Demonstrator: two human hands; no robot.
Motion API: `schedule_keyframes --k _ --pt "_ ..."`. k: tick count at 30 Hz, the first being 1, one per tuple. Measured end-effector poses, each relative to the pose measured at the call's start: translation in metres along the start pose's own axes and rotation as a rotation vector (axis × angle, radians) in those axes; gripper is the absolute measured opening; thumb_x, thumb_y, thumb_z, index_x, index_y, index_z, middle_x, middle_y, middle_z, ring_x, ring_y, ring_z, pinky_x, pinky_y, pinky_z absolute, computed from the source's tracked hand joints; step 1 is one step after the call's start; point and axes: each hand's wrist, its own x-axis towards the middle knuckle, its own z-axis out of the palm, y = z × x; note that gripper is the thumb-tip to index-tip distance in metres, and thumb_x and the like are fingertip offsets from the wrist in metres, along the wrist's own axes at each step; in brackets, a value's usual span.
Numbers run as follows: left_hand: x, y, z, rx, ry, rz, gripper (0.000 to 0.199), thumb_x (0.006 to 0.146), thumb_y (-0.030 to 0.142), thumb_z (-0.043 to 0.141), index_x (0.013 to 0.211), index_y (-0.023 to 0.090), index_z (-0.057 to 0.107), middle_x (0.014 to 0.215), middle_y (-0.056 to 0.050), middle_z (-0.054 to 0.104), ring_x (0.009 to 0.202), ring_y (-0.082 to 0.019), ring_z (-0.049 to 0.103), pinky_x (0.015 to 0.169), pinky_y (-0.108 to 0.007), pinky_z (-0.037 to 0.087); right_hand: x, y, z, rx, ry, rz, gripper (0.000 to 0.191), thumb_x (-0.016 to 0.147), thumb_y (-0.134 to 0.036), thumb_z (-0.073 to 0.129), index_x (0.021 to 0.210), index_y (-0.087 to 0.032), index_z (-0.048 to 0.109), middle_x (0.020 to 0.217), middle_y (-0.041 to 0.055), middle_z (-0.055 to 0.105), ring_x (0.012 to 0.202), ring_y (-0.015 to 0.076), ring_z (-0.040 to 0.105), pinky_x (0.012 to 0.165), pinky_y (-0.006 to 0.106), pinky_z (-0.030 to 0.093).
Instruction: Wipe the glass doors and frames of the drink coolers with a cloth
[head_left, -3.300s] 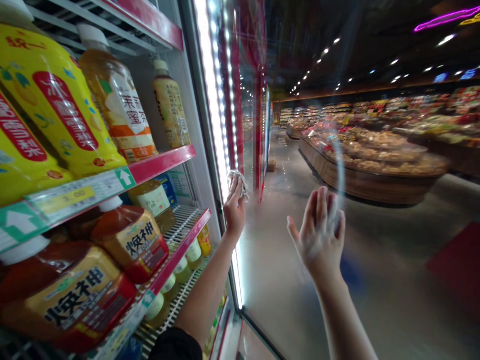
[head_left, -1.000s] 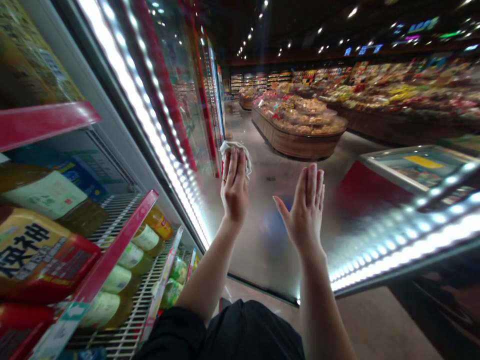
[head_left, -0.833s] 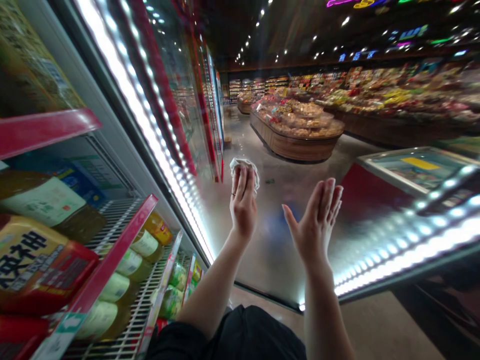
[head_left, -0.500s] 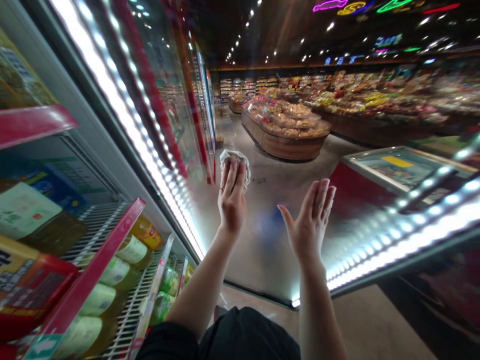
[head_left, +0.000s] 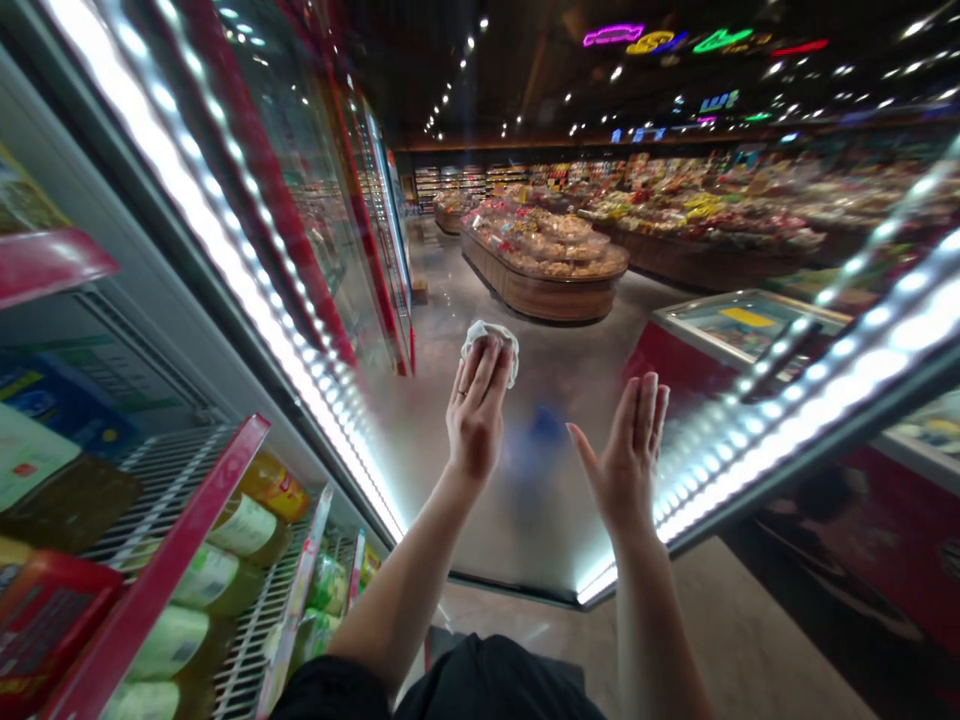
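My left hand presses a crumpled white cloth flat to the glass door of a drinks cooler, near the middle of the pane. The cloth shows above the fingertips and to their right; my fingers hide the rest of it. To the right, my right hand is held up with its fingers straight and the thumb spread, holding nothing. Its palm faces the glass, and whether it touches cannot be made out. A hazy patch blurs the pane between the hands.
Bright LED strips run along the door frame. At left, wire shelves with red edges hold several bottles. Beyond the glass stand a wooden display island heaped with goods and a red chest freezer.
My left hand has slid the cloth to the right and slightly down across the glass, nearer my right hand. My right hand keeps its pose. The whole view has turned a little.
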Motion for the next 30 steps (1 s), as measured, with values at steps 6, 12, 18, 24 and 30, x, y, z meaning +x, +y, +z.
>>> schedule_keyframes --k 6,12,18,24,30 --pt "-0.003 0.031 0.013 0.031 -0.106 0.044 0.067 0.114 0.007 0.044 0.177 0.023 0.032 0.168 -0.007 0.060 0.167 -0.019 0.040 0.140 -0.041 0.038 -0.009 0.015 0.012 -0.032 -0.022 0.007 0.104 0.110 -0.056 0.056 0.181 -0.025 -0.012 0.189 0.0211 0.010 0.175 0.0439 0.013 0.133 0.074 0.033" --pt "0.003 0.020 0.016 0.052 -0.042 0.015 0.070 0.112 0.002 0.037 0.178 0.023 0.030 0.171 -0.008 0.057 0.169 -0.020 0.035 0.140 -0.043 0.037 -0.007 0.014 0.013 -0.035 -0.065 0.034 0.107 0.108 -0.052 0.061 0.180 -0.026 -0.014 0.189 0.0214 0.009 0.174 0.0440 0.014 0.134 0.072 0.033" --pt "-0.003 0.038 0.030 -0.029 -0.136 0.094 0.072 0.114 0.008 0.044 0.180 0.024 0.020 0.171 -0.006 0.056 0.167 -0.018 0.041 0.141 -0.038 0.035 -0.004 0.014 0.018 -0.035 -0.040 0.025 0.106 0.110 -0.052 0.059 0.180 -0.026 -0.017 0.190 0.0188 0.005 0.175 0.0418 0.010 0.134 0.070 0.033" --pt "0.028 0.037 0.034 -0.097 -0.154 0.078 0.069 0.115 0.010 0.038 0.180 0.028 0.024 0.173 -0.006 0.054 0.166 -0.019 0.042 0.141 -0.041 0.034 -0.007 0.023 0.000 -0.041 -0.100 0.016 0.102 0.111 -0.048 0.058 0.181 -0.026 -0.013 0.190 0.0194 0.012 0.175 0.0379 0.016 0.136 0.066 0.033" --pt "0.001 0.043 0.040 -0.127 -0.156 0.084 0.071 0.114 0.006 0.040 0.180 0.026 0.023 0.167 -0.008 0.061 0.164 -0.020 0.047 0.140 -0.041 0.036 -0.016 0.047 -0.012 -0.089 -0.130 0.061 0.098 0.112 -0.048 0.056 0.182 -0.023 -0.008 0.189 0.0210 0.014 0.176 0.0367 0.014 0.137 0.065 0.031"
